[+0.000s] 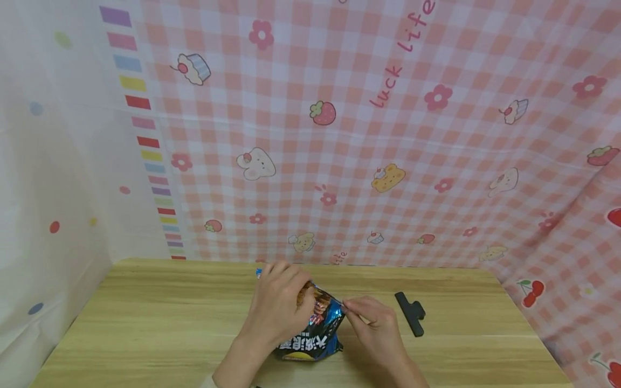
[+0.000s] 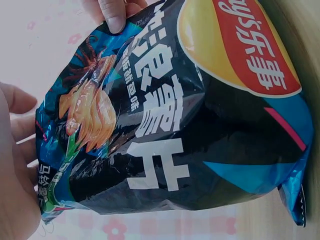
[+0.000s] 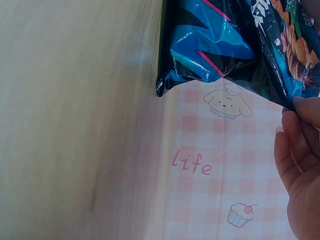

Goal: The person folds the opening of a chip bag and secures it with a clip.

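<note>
My left hand (image 1: 278, 307) grips the chip bag (image 1: 315, 328) top, right hand (image 1: 375, 326) fingers pinch its corner, black clip (image 1: 410, 313) lying nearby on the desk (image 1: 145, 323).

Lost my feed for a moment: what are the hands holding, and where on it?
Both hold the chip bag: left hand grips its top edge, right hand pinches the top right corner.

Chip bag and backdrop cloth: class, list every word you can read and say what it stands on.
"luck life" – pink script on the checked backdrop cloth.
"life" – same cloth, right wrist view.
"乐事" – red and yellow logo on the chip bag; Latin letters before it cut off.
"浪薯片" – large white characters on the bag.
Small print on the bag: too blurred.
</note>
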{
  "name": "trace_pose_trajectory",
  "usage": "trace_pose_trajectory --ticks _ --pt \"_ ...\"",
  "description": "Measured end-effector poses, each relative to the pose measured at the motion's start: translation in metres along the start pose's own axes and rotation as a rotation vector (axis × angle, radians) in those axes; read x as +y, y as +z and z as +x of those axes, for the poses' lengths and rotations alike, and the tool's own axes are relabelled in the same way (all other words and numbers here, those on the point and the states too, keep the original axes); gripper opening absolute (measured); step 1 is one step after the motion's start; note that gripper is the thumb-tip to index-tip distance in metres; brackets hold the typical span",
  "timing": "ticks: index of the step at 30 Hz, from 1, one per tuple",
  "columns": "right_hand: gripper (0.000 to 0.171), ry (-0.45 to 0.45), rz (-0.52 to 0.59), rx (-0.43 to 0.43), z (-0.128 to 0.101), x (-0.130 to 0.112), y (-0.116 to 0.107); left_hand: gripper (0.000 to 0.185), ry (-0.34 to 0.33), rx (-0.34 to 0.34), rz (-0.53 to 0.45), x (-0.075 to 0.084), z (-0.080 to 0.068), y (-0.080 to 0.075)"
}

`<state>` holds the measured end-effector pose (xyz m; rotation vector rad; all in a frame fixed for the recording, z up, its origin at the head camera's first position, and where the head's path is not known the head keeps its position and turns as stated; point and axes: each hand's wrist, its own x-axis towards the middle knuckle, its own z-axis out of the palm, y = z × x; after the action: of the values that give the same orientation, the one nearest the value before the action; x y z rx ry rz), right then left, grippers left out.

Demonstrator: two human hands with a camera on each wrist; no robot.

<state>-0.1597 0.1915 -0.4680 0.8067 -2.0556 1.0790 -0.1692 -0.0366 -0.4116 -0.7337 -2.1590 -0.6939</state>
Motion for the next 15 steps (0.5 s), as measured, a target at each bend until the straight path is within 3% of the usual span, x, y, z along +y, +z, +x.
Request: trace_pose_trajectory --ticks 6,9,15 --pt "0.029 -0.016 -0.006 -0.001 0.0006 -0.0007 0.0004 0.014 0.002 0.011 0.031 0.0001 0.0002 0.0014" --pt "0.028 0.021 0.006 -0.013 0.0005 -0.0028 -0.0002 0.010 0.000 0.011 0.031 -0.0001 0.0004 0.0019" --pt "0.025 0.254 0.035 -0.092 -0.0019 -0.0091 -0.0035 0.008 -0.018 -0.013 0.034 0.0005 0.0004 0.0000"
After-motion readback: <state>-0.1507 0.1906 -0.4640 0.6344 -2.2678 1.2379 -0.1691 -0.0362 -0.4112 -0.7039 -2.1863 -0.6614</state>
